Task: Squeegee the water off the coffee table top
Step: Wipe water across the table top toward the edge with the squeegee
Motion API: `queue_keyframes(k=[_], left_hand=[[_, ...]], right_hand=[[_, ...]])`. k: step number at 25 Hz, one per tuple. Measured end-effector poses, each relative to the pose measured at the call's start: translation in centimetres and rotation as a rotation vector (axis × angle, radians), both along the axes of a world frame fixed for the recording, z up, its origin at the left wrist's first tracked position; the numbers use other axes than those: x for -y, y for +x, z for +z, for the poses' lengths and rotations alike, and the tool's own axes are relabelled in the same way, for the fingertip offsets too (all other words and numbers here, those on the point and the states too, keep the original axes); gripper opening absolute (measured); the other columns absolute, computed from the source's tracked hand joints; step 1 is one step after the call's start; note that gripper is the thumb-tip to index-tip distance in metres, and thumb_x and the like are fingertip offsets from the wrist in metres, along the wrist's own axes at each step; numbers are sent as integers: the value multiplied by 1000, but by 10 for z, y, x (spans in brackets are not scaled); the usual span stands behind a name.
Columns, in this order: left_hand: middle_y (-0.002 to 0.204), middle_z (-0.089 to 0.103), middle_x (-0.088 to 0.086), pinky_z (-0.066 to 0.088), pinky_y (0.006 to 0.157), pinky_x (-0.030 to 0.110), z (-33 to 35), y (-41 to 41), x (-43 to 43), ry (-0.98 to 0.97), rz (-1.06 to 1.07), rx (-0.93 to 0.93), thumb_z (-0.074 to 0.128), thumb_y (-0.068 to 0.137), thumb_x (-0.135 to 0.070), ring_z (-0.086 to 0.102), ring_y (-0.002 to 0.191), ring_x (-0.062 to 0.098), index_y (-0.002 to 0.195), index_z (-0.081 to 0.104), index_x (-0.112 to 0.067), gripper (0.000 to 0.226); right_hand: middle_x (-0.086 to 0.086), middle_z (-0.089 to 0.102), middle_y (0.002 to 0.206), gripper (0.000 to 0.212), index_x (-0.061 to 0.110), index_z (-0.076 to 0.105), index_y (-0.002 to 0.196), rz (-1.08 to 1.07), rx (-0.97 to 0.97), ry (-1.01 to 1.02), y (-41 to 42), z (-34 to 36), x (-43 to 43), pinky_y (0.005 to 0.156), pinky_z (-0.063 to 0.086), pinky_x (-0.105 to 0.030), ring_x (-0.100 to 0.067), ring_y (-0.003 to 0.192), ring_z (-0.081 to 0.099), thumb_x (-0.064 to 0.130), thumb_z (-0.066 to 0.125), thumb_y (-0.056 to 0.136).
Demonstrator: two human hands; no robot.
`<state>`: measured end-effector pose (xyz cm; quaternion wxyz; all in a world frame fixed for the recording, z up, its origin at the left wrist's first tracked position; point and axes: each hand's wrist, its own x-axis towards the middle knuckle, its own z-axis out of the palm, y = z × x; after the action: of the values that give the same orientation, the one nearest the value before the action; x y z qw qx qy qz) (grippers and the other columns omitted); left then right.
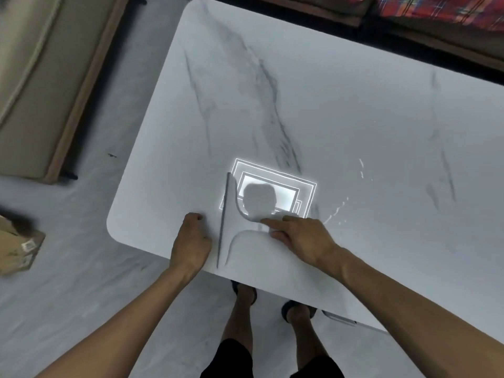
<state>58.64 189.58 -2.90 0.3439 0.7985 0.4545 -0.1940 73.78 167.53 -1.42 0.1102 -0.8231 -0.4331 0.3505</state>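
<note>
From the head view, the coffee table has a pale marble top with grey veins, and it fills most of what you see. The squeegee lies flat on the table's near-left part, close to its near edge. It is white and hard to tell from the marble. Its dark blade runs from the near edge toward the middle of the table, and its neck tapers away to the right.

Your right hand is over the table just in from the near edge. It grips the squeegee's handle, with the forefinger stretched along the neck and the thumb tucked beneath. The handle itself is hidden under the hand.

Your left hand rests on the table at the near edge, just left of the blade and not touching it. Its fingers are curled under into a fist, and nothing shows in them.

Thin streaks and beads of water glint on the table top to the right of your right hand. A bright reflection of a ceiling light sits on the top just beyond the squeegee.

Your feet stand on the grey floor below the table's near edge. A cardboard box sits on the floor off the table's left end. A beige sofa stands further off on that side, and a red plaid cloth lies past the table's far edge.
</note>
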Motion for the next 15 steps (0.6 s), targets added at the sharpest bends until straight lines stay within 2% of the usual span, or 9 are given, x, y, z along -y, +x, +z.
queue_keyframes(k=[2, 4, 8, 10, 12, 15], left_hand=[[133, 52, 4, 41, 84, 27, 1, 12, 16, -47, -75, 25, 53, 88, -4, 55, 115, 24, 134, 38, -18, 51], [130, 50, 4, 42, 81, 26, 2, 26, 34, -80, -169, 37, 54, 86, -3, 56, 110, 22, 131, 40, -17, 49], [133, 37, 6, 50, 81, 35, 2, 48, 63, -103, -389, -18, 51, 84, -3, 57, 100, 25, 130, 41, -10, 48], [134, 33, 7, 50, 84, 37, 0, 55, 73, -106, -444, -58, 51, 85, -6, 56, 101, 27, 132, 41, -8, 48], [136, 34, 7, 48, 86, 36, -2, 58, 81, -113, -461, -83, 52, 87, -8, 56, 103, 28, 134, 40, -8, 49], [131, 49, 5, 48, 82, 32, -1, 52, 88, -100, -384, -14, 50, 87, -9, 59, 103, 25, 134, 41, -16, 48]], right_hand=[[13, 61, 113, 40, 61, 25, 139, -74, 37, -10, 13, 7, 49, 74, 49, -32, -17, 102, 62, 48, 29, 101], [17, 55, 92, 40, 65, 22, 138, -160, 67, -62, 23, 16, 98, 66, 42, -27, -15, 90, 62, 52, 26, 100], [16, 45, 75, 40, 59, 35, 136, -302, 138, -236, 38, 30, 182, 62, 38, -27, -14, 71, 52, 53, 23, 98], [18, 45, 73, 40, 54, 40, 136, -347, 173, -284, 43, 38, 213, 61, 38, -28, -14, 71, 52, 51, 26, 98], [16, 53, 79, 44, 53, 41, 136, -340, 221, -311, 46, 46, 233, 60, 42, -29, -17, 75, 58, 54, 21, 96], [15, 52, 77, 53, 51, 41, 136, -299, 250, -269, 46, 60, 228, 54, 41, -30, -19, 71, 61, 57, 13, 92]])
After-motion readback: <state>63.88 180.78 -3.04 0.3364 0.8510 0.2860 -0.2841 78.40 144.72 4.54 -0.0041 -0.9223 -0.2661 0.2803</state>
